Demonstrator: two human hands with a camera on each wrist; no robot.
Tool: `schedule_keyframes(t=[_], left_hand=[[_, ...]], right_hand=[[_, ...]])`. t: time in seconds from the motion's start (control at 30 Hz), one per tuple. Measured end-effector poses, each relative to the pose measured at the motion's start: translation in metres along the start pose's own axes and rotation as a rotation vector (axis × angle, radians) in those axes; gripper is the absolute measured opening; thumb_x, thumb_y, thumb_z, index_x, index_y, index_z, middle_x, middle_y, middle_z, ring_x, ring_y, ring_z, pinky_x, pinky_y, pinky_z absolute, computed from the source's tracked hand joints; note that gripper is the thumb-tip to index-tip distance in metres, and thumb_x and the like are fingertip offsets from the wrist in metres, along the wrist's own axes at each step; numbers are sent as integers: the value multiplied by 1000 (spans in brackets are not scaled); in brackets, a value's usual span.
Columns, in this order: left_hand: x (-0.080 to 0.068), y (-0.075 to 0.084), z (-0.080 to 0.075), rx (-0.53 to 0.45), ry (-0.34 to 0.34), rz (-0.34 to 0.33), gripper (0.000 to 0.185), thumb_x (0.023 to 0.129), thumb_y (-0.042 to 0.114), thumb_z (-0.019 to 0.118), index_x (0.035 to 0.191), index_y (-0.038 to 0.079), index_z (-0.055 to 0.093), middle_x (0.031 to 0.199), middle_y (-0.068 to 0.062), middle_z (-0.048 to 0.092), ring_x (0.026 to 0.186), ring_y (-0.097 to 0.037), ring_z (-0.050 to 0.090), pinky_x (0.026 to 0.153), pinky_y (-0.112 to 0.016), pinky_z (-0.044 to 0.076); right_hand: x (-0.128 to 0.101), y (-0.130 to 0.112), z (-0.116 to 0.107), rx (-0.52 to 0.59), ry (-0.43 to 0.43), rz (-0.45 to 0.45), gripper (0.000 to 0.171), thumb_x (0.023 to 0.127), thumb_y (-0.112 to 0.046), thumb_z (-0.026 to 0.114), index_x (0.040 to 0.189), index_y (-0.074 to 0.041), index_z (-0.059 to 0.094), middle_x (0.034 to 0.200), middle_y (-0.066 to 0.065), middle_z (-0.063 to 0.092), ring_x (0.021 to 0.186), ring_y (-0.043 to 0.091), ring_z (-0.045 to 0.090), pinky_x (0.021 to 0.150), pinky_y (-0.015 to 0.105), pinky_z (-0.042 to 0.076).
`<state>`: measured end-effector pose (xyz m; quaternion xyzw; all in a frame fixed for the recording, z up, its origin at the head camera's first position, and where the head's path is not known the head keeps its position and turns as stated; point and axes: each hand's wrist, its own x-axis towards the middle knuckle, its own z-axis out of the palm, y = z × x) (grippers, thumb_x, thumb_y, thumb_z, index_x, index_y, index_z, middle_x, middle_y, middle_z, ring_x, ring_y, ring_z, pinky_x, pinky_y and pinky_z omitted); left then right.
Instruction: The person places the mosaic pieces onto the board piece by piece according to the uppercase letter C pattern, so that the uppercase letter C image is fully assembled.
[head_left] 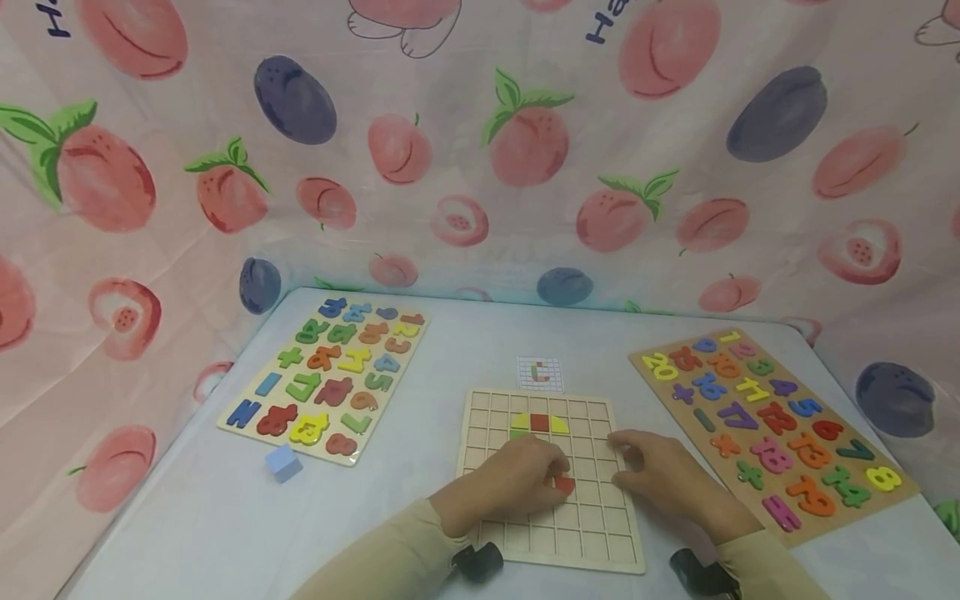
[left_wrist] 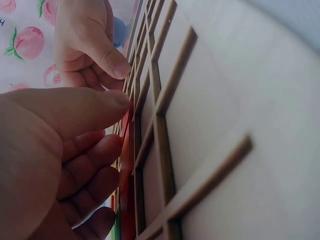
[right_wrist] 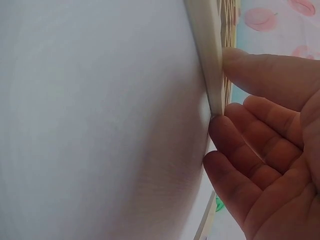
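Number puzzle boards (head_left: 327, 375) (head_left: 772, 421) flanking grid board (head_left: 592, 533); blue block (head_left: 283, 462) apart.

Head looks down; wrist views hug the grid board (head_left: 551, 483)

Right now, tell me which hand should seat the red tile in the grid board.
Left. The left hand already pinches the red tile over a cell, while the right hand only steadies the grid board at its edge.

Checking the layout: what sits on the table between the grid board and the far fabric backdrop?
In the head view, a small white pattern card lies just beyond the grid board; the rest is bare table.
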<state>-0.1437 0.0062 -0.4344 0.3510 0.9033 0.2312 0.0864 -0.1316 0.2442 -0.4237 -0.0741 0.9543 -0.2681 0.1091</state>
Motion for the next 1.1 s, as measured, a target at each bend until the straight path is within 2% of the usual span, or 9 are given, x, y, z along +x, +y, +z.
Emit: schedule_keyframes(t=[0.57, 1.1], left_hand=[[-1, 4, 0, -24, 5, -10, 20, 91, 25, 75, 107, 14, 74, 87, 12, 64, 86, -3, 54, 82, -21, 48], [-3, 5, 0, -41, 9, -48, 25, 90, 26, 75, 111, 13, 74, 93, 10, 67, 88, -4, 54, 85, -23, 49]], right_hand=[[0, -1, 1, 0, -3, 13, 55, 81, -21, 79, 131, -6, 62, 129, 18, 63, 122, 41, 56, 101, 59, 42], [0, 1, 2, 5, 2, 30, 56, 81, -21, 79, 133, -7, 62, 131, 18, 62, 122, 40, 56, 101, 58, 42]])
